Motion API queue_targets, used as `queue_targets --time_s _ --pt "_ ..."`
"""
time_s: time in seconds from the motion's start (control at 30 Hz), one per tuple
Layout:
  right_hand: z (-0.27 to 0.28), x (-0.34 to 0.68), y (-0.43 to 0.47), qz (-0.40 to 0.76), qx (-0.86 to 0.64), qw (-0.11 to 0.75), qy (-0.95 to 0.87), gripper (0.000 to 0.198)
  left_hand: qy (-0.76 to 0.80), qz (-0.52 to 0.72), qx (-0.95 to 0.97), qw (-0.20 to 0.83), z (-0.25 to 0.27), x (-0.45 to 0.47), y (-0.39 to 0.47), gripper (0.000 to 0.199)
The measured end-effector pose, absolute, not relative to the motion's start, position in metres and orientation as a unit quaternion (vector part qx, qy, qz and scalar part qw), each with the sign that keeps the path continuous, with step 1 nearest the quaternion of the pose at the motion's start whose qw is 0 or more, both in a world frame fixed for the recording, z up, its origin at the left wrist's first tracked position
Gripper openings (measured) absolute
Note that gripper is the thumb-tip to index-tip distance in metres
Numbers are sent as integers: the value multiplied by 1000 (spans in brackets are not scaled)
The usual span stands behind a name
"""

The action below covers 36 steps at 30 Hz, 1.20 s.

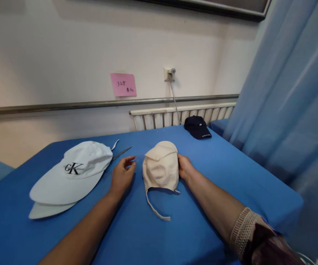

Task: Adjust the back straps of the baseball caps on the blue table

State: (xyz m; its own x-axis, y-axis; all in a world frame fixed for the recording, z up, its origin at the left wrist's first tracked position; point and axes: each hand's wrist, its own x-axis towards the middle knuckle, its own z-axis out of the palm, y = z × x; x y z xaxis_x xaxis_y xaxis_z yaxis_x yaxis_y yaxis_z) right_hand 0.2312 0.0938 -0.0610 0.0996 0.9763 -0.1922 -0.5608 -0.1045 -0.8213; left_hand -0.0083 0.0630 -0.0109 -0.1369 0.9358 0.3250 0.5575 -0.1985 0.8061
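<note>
A beige cap (161, 171) with a button and a thin strap hanging from its lower edge rests on the blue-covered table, its brim pointing away from me. My right hand (185, 167) grips its right side, with the fingers partly hidden behind the fabric. To the left of the cap and apart from it, my left hand (124, 173) has its fingers bent, with a gap between thumb and forefinger. Nothing clear shows between them. Just beyond that hand, the scissors (122, 152) lie partly hidden by a white cap (85, 158) with black letters.
Under the white cap another pale brim (52, 210) sticks out. At the table's far right corner sits a dark navy cap (197, 127). Behind the blue table (147, 243) are a radiator (159, 117) and a metal rail (92, 105). A blue curtain (280, 92) hangs on the right.
</note>
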Motion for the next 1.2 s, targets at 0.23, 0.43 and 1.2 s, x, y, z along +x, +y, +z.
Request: queue_targets --time_s 0.23,0.43,1.2 --pt "-73 243 101 499 -530 626 -280 36 342 320 877 104 5 15 -12 20" --pt "-73 247 108 427 -586 599 -339 33 314 205 918 131 -6 24 -9 27" --pt "-32 247 44 253 -444 366 -778 21 524 165 830 94 -23 -5 32 38"
